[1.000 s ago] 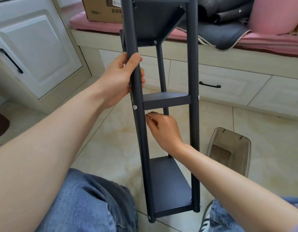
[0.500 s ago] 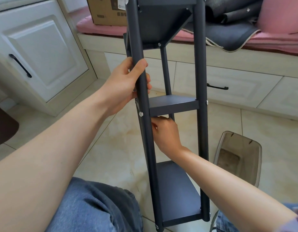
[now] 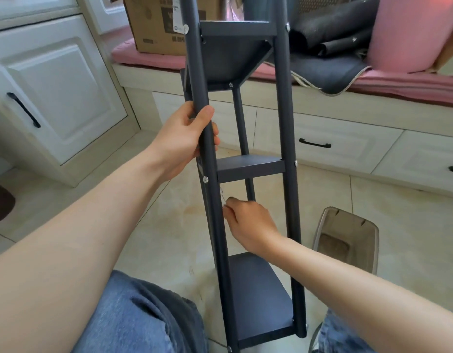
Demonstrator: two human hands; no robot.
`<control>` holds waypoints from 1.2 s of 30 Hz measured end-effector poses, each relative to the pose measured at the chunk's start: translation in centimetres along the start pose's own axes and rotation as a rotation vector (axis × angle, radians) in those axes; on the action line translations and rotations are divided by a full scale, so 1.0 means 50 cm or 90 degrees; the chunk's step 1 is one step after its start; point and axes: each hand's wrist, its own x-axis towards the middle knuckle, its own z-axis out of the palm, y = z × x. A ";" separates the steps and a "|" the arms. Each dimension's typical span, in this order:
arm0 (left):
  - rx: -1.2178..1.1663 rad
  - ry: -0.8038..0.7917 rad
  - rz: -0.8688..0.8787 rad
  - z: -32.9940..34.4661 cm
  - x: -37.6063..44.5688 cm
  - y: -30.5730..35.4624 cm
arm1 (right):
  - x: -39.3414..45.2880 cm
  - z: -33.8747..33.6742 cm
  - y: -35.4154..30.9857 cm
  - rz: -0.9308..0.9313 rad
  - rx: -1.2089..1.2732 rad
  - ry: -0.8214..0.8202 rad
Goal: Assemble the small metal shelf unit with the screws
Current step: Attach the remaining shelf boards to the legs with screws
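A dark grey metal shelf unit (image 3: 250, 168) with three tiers stands tilted between my knees, its foot on the floor. My left hand (image 3: 182, 141) is wrapped around the left front post (image 3: 207, 138), just above the middle tier. A silver screw (image 3: 205, 179) sits in that post at the middle tier's level. My right hand (image 3: 250, 222) reaches between the posts below the middle tier. Its fingertips are pinched on a thin pale strand (image 3: 222, 196) that runs up beside the left post. What the strand is cannot be made out.
A translucent bin (image 3: 347, 238) stands on the tiled floor at the right. White cabinet doors (image 3: 57, 98) are at the left and drawers (image 3: 334, 146) behind. A cardboard box (image 3: 154, 24), dark fabric (image 3: 327, 62) and a pink cushion (image 3: 408, 34) lie on the bench.
My right hand has dropped from just under the middle tier to lower down, with the thin strand now showing above its fingertips. The view has risen, showing the top tier. My left hand keeps its grip.
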 end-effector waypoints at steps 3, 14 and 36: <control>-0.001 0.010 0.000 0.002 -0.003 0.003 | -0.054 -0.056 0.004 -0.060 -0.097 -0.057; 0.119 -0.015 0.006 0.009 -0.027 0.024 | -0.076 -0.252 0.059 0.023 0.232 0.160; 0.155 -0.053 0.086 0.012 -0.012 0.030 | -0.097 -0.157 0.108 0.185 0.312 -0.094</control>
